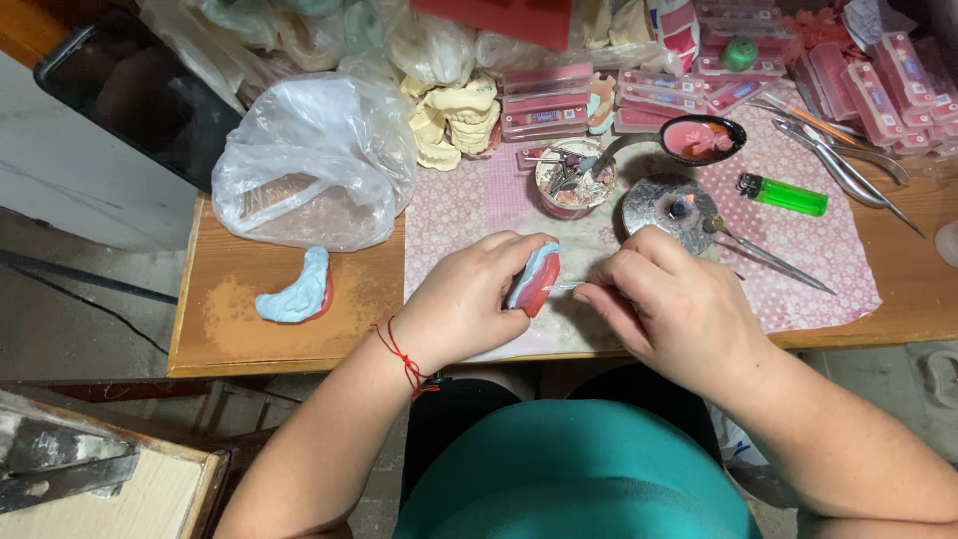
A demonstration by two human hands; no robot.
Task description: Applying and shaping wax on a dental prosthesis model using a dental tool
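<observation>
My left hand point(469, 299) grips a curved dental model point(535, 279), pale blue on top and red wax below, held over the front of the wooden table point(230, 329). My right hand point(669, 304) pinches a thin metal tool point(567, 285) whose tip touches the red side of the model. A red thread bracelet circles my left wrist. A second blue and red model point(297, 290) lies on the bare wood to the left.
A pink dotted cloth point(798, 260) covers the table's middle. On it stand a small round burner point(671, 207), a green lighter point(783, 194), a spoon with pink wax point(699, 138), a cup of burs point(571, 180), metal instruments point(848, 170), pink boxes point(547, 100), plaster casts point(454, 120). A plastic bag point(314, 160) sits left.
</observation>
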